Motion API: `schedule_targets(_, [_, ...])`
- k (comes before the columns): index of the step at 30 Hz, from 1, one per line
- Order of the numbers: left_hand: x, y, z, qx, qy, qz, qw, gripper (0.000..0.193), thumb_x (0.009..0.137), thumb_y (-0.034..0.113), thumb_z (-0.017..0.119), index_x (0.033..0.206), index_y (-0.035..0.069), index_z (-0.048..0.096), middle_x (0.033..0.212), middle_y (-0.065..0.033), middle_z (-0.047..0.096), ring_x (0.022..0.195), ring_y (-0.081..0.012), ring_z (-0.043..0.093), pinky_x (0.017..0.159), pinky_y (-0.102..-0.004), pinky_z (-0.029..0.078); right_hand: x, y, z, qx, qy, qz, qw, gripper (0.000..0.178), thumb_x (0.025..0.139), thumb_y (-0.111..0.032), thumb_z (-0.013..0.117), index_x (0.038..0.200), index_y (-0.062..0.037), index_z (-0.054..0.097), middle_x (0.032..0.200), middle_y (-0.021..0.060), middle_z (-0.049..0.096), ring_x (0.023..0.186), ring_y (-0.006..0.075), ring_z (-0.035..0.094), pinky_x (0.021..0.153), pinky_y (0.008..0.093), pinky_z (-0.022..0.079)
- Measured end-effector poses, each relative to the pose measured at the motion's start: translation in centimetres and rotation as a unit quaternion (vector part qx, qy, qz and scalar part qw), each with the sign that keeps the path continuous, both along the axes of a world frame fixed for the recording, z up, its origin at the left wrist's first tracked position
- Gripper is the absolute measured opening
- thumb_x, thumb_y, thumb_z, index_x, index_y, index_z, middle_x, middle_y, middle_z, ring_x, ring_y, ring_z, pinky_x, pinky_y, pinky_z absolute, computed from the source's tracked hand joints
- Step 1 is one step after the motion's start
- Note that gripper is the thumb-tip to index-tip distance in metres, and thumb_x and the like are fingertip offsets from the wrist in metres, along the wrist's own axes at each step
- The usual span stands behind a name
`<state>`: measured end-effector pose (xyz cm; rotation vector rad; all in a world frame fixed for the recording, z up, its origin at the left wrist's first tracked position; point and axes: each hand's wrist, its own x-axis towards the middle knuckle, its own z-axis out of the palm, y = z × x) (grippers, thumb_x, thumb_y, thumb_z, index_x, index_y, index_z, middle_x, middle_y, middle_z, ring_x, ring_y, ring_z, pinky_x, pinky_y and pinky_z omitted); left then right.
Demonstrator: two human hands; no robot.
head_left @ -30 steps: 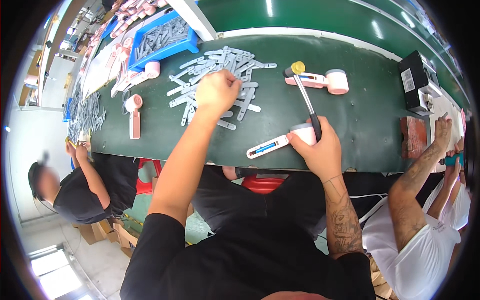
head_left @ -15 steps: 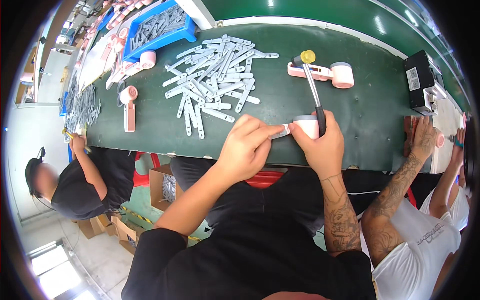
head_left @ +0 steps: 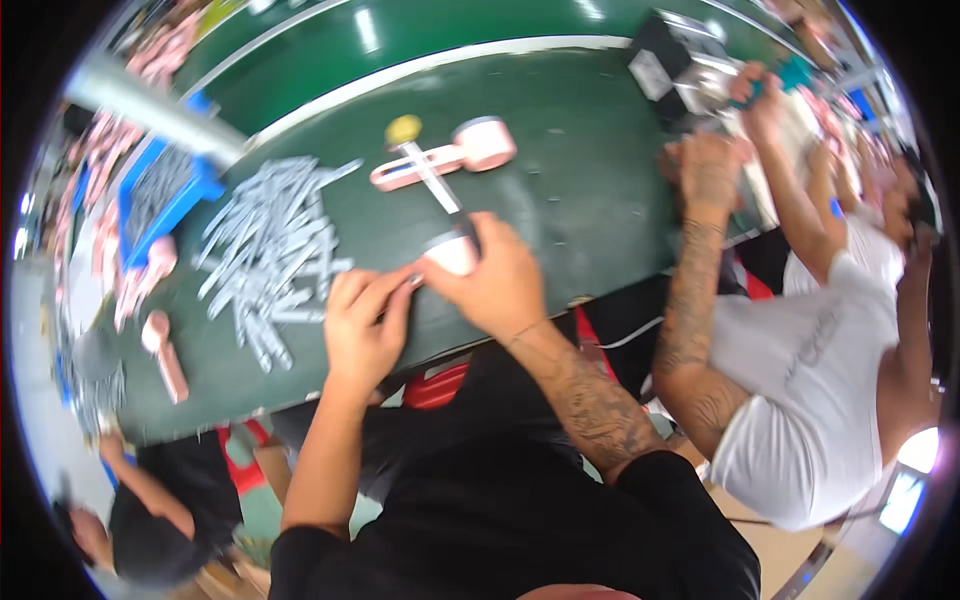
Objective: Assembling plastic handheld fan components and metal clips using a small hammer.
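Note:
My right hand (head_left: pixel 495 275) is closed around a hammer (head_left: pixel 432 178) with a yellow head, a shiny shaft and a dark grip. Between the same hand's thumb and fingers sits the round pale head of a pink handled piece (head_left: pixel 450 254). My left hand (head_left: pixel 362 325) pinches the handle end of that piece, which its fingers mostly hide. Beyond the hammer lies a similar pink piece (head_left: pixel 485 145), with the hammer's head near its handle. A heap of grey flat strips (head_left: pixel 275 245) spreads to the left of my hands.
Another pink piece (head_left: pixel 172 370) lies at the left of the green table (head_left: pixel 580 230). Behind it stands a blue bin (head_left: pixel 205 185) of grey strips. A black box-shaped device (head_left: pixel 690 60) is at the far right. Co-workers sit on both sides; a tattooed arm (head_left: pixel 693 280) reaches in at right.
The whole view has swung to the right and is blurred, so the table things appear farther left. Both hands keep their hold on the pink piece, and the hammer stays in the right hand.

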<state>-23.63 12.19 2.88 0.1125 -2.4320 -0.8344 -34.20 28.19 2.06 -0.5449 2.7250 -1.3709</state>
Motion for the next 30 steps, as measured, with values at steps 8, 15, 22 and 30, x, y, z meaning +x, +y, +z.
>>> schedule_targets(8, [-1.5, 0.3, 0.1, 0.005, -0.025, -0.031, 0.999, 0.021, 0.089, -0.001, 0.083, 0.11, 0.004, 0.083, 0.095, -0.0106, 0.068, 0.08, -0.0257, 0.063, 0.073, -0.0359, 0.052, -1.1, 1.5, 0.9, 0.006, -0.093, -0.017, 0.995, 0.078, 0.078, -0.053, 0.092, 0.13, -0.0033, 0.062, 0.113, 0.0185, 0.07, 0.101, 0.0409, 0.073, 0.084, 0.0496, 0.059])
schedule_targets(15, [-1.4, -0.1, 0.0, 0.027, -0.049, -0.033, 0.998, 0.019, 0.091, -0.001, 0.082, 0.11, 0.002, 0.082, 0.108, -0.0128, 0.072, 0.092, -0.0272, 0.07, 0.083, -0.0366, 0.056, -1.5, 1.6, 1.3, -0.003, -0.117, 0.012, 0.993, 0.078, 0.078, -0.054, 0.091, 0.129, -0.0042, 0.062, 0.115, 0.0162, 0.069, 0.104, 0.0393, 0.073, 0.084, 0.0494, 0.059])
schedule_targets(22, [-1.6, -0.6, -0.8, 0.101, -0.08, -0.061, 0.99, 0.016, 0.094, -0.001, 0.079, 0.11, -0.003, 0.08, 0.11, -0.0176, 0.079, 0.1, -0.0309, 0.076, 0.091, -0.0375, 0.058, -1.8, 2.4, -0.1, -0.025, -0.065, 0.042, 0.997, 0.068, 0.085, -0.051, 0.086, 0.131, -0.008, 0.06, 0.115, 0.0168, 0.07, 0.099, 0.0415, 0.075, 0.081, 0.0524, 0.06])
schedule_targets(30, [-1.5, -0.9, -1.8, 0.106, -0.052, -0.062, 0.991, 0.013, 0.097, -0.001, 0.077, 0.109, -0.004, 0.079, 0.11, -0.0198, 0.08, 0.101, -0.032, 0.079, 0.092, -0.0373, 0.06, -3.3, 8.9, 0.7, -0.221, 0.085, -0.041, 0.971, 0.027, 0.104, -0.028, 0.074, 0.113, -0.0043, 0.065, 0.079, 0.0105, 0.066, 0.065, 0.0315, 0.067, 0.06, 0.0401, 0.052])
